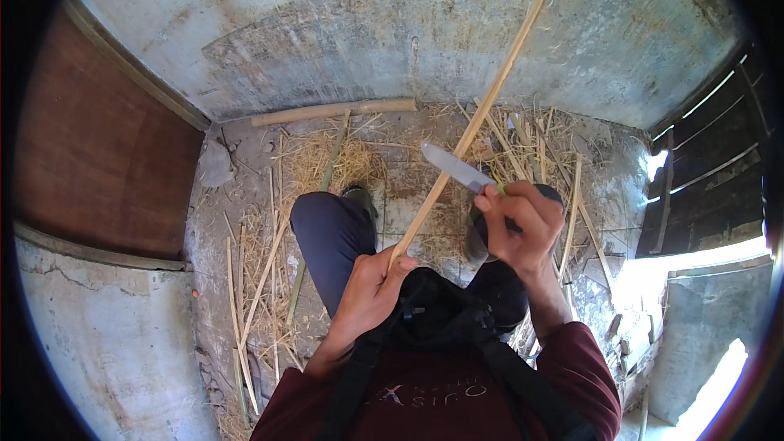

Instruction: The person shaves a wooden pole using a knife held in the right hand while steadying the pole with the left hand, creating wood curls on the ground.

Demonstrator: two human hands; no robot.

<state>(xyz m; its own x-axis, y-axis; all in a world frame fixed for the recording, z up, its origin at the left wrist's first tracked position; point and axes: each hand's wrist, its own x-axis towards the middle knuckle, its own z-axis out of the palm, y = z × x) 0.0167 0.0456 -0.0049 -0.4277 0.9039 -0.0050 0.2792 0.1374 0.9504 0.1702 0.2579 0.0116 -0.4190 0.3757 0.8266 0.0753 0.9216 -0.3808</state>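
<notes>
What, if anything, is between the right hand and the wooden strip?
Only the knife, which the right hand itself holds; its blade crosses the wooden strip. Whether it touches isn't clear. Nothing else visible is in between; the left hand grips the strip's near end, below the blade in view.

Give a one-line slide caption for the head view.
Left hand holds a pale strip; right hand holds a knife, its blade crossing the strip, above a littered floor.

Pale lettering (449, 392) across chest of maroon shirt (327, 412); small coloured mark (392, 394) alongside.
</notes>
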